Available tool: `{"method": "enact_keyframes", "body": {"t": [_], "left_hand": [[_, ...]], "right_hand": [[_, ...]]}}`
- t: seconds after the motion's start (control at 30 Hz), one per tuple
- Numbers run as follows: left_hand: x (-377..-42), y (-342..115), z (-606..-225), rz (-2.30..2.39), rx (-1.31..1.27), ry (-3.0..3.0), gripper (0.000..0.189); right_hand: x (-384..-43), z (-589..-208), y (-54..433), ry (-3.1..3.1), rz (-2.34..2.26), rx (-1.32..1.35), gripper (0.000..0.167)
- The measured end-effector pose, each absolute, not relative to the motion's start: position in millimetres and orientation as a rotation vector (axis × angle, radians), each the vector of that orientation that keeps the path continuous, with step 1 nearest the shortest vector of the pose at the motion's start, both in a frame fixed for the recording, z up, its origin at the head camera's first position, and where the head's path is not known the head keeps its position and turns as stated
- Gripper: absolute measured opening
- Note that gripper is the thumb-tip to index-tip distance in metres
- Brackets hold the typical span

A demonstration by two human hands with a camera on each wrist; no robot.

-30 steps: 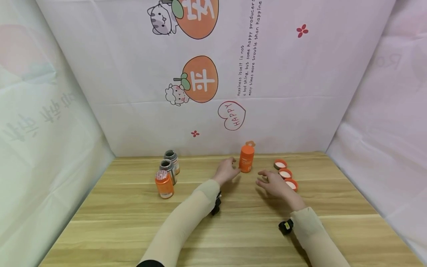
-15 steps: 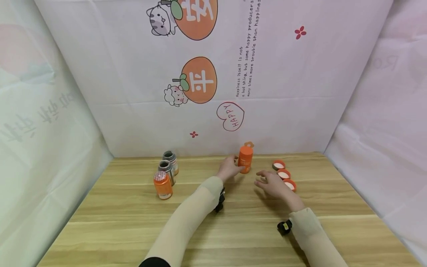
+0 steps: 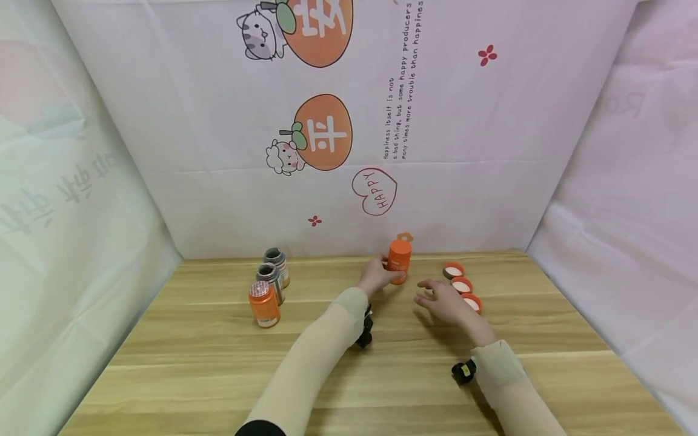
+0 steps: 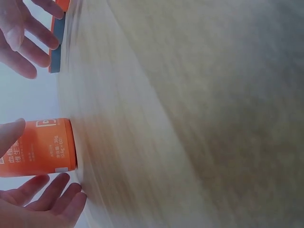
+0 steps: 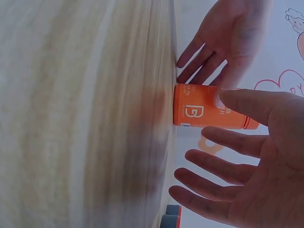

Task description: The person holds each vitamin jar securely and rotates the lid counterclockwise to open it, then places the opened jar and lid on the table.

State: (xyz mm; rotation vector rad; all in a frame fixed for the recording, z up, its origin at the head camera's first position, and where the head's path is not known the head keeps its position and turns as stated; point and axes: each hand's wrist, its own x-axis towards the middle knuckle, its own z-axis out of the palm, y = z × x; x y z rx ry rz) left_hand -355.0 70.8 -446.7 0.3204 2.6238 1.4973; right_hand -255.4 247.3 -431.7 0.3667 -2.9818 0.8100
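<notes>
An orange capped supplement bottle [image 3: 400, 249] stands upright near the back of the table. My left hand [image 3: 375, 275] is at its left side, the thumb crossing in front of it. In the left wrist view the fingers [image 4: 54, 194] lie loosely extended along the side of the bottle [image 4: 42, 147]; firm contact cannot be told. My right hand [image 3: 444, 301] hovers right of the bottle with relaxed, spread fingers and holds nothing. Its fingers [image 5: 213, 161] stand apart from the bottle in the right wrist view. Beside this hand, three orange-rimmed lids lie with their white insides up, including the far lid [image 3: 453, 270].
At the left stand an orange bottle [image 3: 265, 307] with a patterned seal on its mouth and two grey open-mouthed bottles, a middle one [image 3: 277, 286] and a far one [image 3: 279, 260]. A printed white cloth [image 3: 463, 181] rises behind the wooden table [image 3: 191, 363].
My left hand has moved right to the orange supplement bottle, its thumb now in front of it. The right hand has stayed nearly still. The head view has shifted slightly.
</notes>
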Motion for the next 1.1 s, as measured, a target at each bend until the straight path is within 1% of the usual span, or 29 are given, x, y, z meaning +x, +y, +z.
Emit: {"method": "enact_keyframes", "body": {"t": [0.1, 0.5, 0.7, 0.9, 1.1], "left_hand": [[-355, 73, -447, 1.516, 0.310, 2.624, 0.059], [-351, 82, -446, 1.564, 0.279, 2.657, 0.058], [-349, 82, -446, 1.616, 0.278, 2.660, 0.051], [-354, 80, -450, 1.612, 0.270, 2.659, 0.051], [-350, 76, -449, 1.663, 0.287, 2.637, 0.043]], "right_hand": [[-255, -431, 247, -2.982, 0.803, 0.371, 0.055], [-257, -434, 247, -2.981, 0.823, 0.368, 0.051], [-257, -433, 247, -2.982, 0.811, 0.366, 0.051], [-256, -432, 247, -2.990, 0.806, 0.351, 0.052], [-254, -431, 248, -2.992, 0.852, 0.350, 0.053]]}}
